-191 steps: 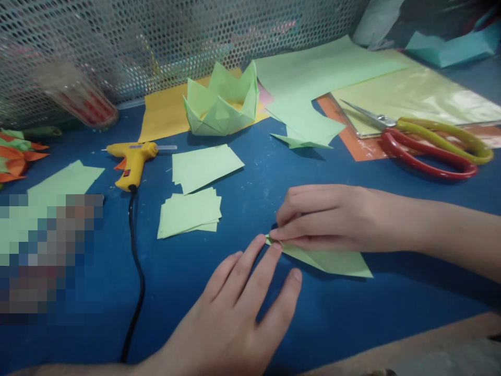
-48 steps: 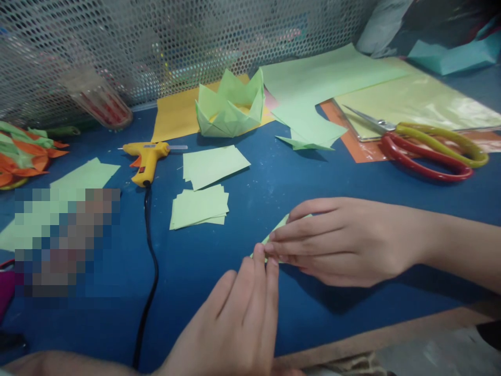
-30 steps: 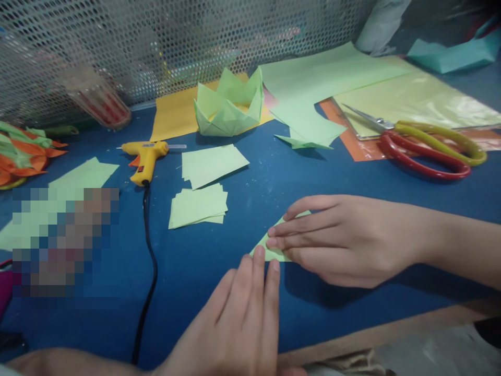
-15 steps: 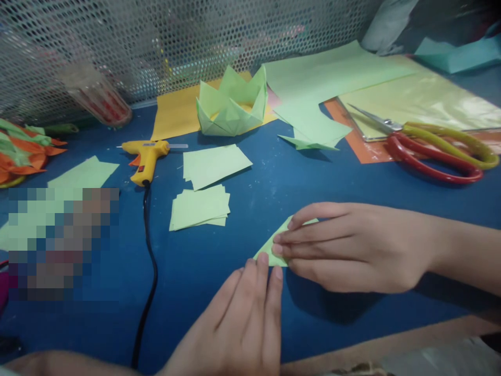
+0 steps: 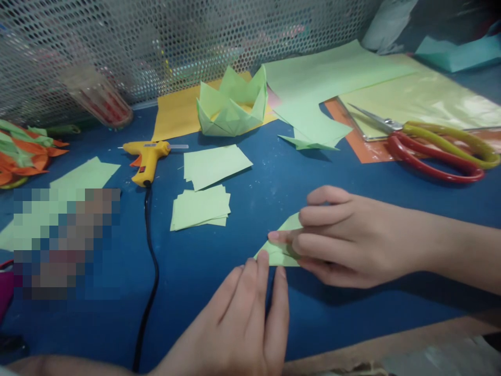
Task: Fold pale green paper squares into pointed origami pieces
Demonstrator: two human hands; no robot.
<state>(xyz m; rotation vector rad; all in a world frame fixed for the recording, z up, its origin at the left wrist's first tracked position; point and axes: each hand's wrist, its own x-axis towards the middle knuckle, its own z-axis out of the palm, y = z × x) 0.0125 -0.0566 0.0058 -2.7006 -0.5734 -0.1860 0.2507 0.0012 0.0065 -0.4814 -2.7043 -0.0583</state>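
Pinning folded paper, between both hands

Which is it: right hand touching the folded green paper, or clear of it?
Touching. In the head view the right hand presses its fingers onto the folded green paper.

The desk is blue, the folded paper pale green, the glue gun yellow, the scissors red and yellow-handled, and the mesh screen grey, perforated.
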